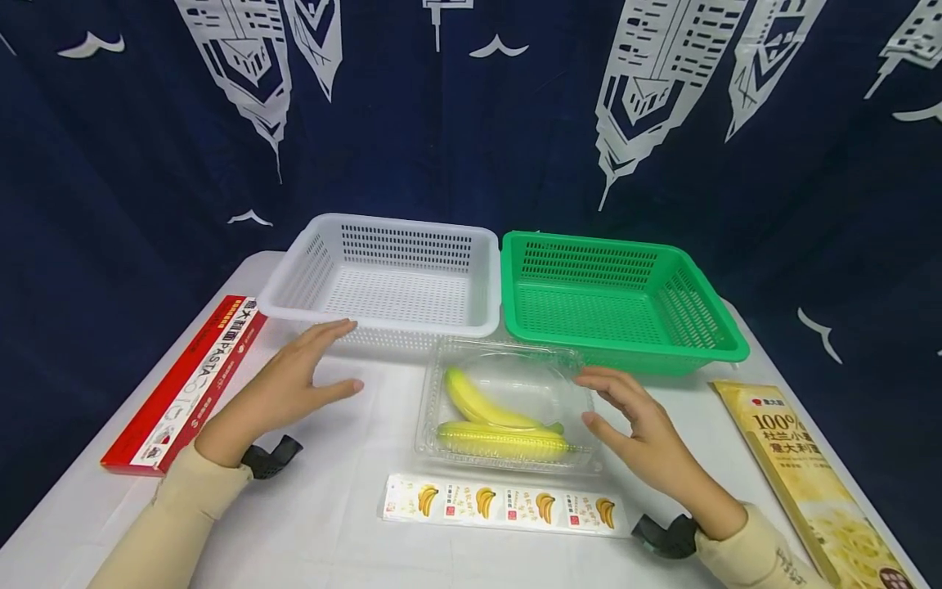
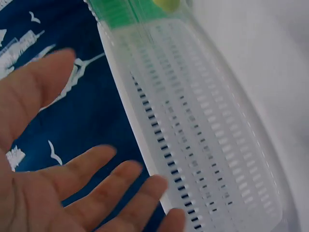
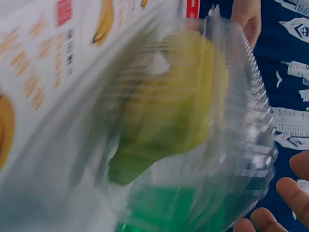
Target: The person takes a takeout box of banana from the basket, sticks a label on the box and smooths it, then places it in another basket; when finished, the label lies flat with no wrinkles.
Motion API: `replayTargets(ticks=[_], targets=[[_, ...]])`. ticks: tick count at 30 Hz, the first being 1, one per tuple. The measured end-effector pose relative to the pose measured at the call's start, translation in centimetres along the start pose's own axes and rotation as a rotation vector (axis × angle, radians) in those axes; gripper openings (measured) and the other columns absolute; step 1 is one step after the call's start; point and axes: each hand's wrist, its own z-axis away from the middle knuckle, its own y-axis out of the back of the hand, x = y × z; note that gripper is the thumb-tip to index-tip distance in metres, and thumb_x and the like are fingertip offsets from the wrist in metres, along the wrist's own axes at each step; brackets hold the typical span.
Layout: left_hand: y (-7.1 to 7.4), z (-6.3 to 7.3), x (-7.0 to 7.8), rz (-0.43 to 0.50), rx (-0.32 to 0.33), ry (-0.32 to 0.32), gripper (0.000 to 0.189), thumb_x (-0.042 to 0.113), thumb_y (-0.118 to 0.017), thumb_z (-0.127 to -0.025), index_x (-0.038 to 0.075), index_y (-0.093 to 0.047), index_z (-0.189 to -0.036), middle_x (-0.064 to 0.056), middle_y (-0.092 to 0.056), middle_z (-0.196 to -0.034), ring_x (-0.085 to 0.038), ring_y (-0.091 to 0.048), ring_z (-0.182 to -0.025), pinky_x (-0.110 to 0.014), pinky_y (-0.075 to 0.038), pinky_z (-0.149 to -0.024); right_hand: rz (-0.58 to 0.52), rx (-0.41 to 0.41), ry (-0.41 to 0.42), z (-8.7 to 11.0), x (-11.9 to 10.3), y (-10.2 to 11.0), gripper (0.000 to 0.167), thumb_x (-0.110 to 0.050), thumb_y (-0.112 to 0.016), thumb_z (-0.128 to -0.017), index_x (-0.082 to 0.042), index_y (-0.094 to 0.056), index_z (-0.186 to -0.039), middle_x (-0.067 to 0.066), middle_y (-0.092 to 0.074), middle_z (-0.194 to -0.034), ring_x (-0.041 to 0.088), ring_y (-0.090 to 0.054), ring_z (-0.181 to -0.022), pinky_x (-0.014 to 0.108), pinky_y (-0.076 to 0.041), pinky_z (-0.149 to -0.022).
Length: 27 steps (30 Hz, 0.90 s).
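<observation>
A clear plastic clamshell box (image 1: 540,378) lies lid down in the middle of the table. Through its lid show a yellow banana (image 1: 478,405) and a yellow corn cob (image 1: 500,443) below it. My right hand (image 1: 643,438) is at the box's right edge, fingertips right by the rim and holding nothing. In the right wrist view the ridged rim (image 3: 263,125) runs close beside those fingers. Left of the box, my left hand (image 1: 290,380) hovers with spread fingers and thumb, its fingertips overlapping the front of the white basket (image 1: 383,325) in the head view.
A green basket (image 1: 625,348) stands beside the white one at the back. In front of the box lies a strip of banana stickers (image 1: 508,503). A red pasta box (image 1: 187,384) is at left, a yellow pasta packet (image 1: 809,483) at right. A dark curtain (image 1: 441,147) hangs behind.
</observation>
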Motion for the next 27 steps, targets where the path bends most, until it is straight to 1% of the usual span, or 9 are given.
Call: replayTargets(ticks=[3,6,9,12,16,19,22,25,27], targets=[[-0.6,0.7,0.4,-0.021,-0.120,-0.005,0.081,0.032,-0.086,-0.094,-0.004,-0.049,-0.157,-0.028,-0.048,-0.160,-0.051,-0.047,-0.146,-0.071,-0.037,-0.117,-0.029,0.007,0.025,-0.4,-1.0,-0.3,0.045,0.014,-0.072,-0.093,-0.003,-0.070,-0.135,0.020,-0.062,-0.143,-0.003,-0.048,-0.140,0.011,-0.035,-0.114],[-1.2,1.3,0.6,-0.009,-0.253,0.002,0.078,0.038,-0.085,-0.094,-0.003,-0.054,-0.153,-0.025,-0.057,-0.152,-0.044,-0.060,-0.134,-0.065,-0.047,-0.111,-0.079,-0.011,0.060,-0.6,-1.8,-0.6,0.046,0.016,-0.072,-0.093,-0.004,-0.070,-0.135,0.017,-0.064,-0.140,0.000,-0.052,-0.138,0.014,-0.040,-0.113],[-1.8,1.6,0.8,0.040,-0.394,0.015,0.069,0.038,-0.084,-0.094,-0.002,-0.061,-0.146,-0.014,-0.070,-0.134,-0.027,-0.070,-0.114,-0.050,-0.057,-0.098,-0.149,-0.059,0.089,-0.7,-2.5,-1.2,0.045,0.018,-0.070,-0.094,-0.003,-0.069,-0.134,0.010,-0.068,-0.136,0.003,-0.059,-0.132,0.017,-0.047,-0.110],[-2.7,1.9,0.8,0.093,-0.494,0.025,0.057,0.033,-0.085,-0.094,0.001,-0.067,-0.137,0.001,-0.073,-0.115,-0.010,-0.066,-0.094,-0.034,-0.056,-0.084,-0.198,-0.120,0.113,-0.9,-3.3,-2.0,0.042,0.017,-0.069,-0.095,-0.002,-0.069,-0.133,0.010,-0.072,-0.129,0.009,-0.067,-0.123,0.022,-0.054,-0.105],[-4.0,2.4,0.9,0.148,-0.550,0.040,0.045,0.027,-0.087,-0.091,0.003,-0.071,-0.125,0.009,-0.070,-0.095,-0.005,-0.060,-0.079,-0.027,-0.052,-0.073,-0.233,-0.212,0.142,-1.2,-4.2,-3.1,0.039,0.014,-0.069,-0.096,-0.002,-0.070,-0.131,0.016,-0.074,-0.124,0.018,-0.072,-0.115,0.031,-0.060,-0.099],[-4.7,2.6,1.1,0.172,-0.576,0.044,0.035,0.025,-0.089,-0.089,0.007,-0.072,-0.114,0.011,-0.068,-0.085,-0.006,-0.059,-0.074,-0.027,-0.051,-0.070,-0.215,-0.259,0.170,-1.4,-4.8,-3.9,0.034,0.009,-0.071,-0.097,-0.004,-0.071,-0.129,0.011,-0.075,-0.125,0.021,-0.071,-0.116,0.034,-0.060,-0.099],[-5.2,2.7,1.2,0.184,-0.602,0.023,0.027,0.023,-0.089,-0.088,0.010,-0.072,-0.105,0.010,-0.066,-0.080,-0.005,-0.058,-0.072,-0.026,-0.050,-0.069,-0.182,-0.277,0.221,-1.5,-5.4,-4.7,0.033,0.005,-0.072,-0.098,-0.008,-0.072,-0.128,0.006,-0.075,-0.126,0.021,-0.070,-0.118,0.036,-0.059,-0.101],[-5.5,2.5,1.3,0.188,-0.623,0.004,0.023,0.023,-0.089,-0.088,0.012,-0.072,-0.099,0.011,-0.065,-0.078,-0.003,-0.057,-0.071,-0.025,-0.050,-0.070,-0.185,-0.298,0.280,-1.6,-5.9,-5.7,0.035,0.006,-0.073,-0.096,-0.010,-0.072,-0.128,0.006,-0.075,-0.125,0.020,-0.071,-0.118,0.036,-0.059,-0.101],[-5.8,2.4,1.3,0.203,-0.638,0.002,0.022,0.023,-0.089,-0.088,0.013,-0.072,-0.096,0.012,-0.066,-0.076,-0.002,-0.057,-0.070,-0.024,-0.049,-0.070,-0.197,-0.335,0.310,-1.7,-6.1,-6.3,0.036,0.006,-0.073,-0.096,-0.010,-0.072,-0.128,0.006,-0.075,-0.124,0.019,-0.071,-0.116,0.035,-0.059,-0.099]])
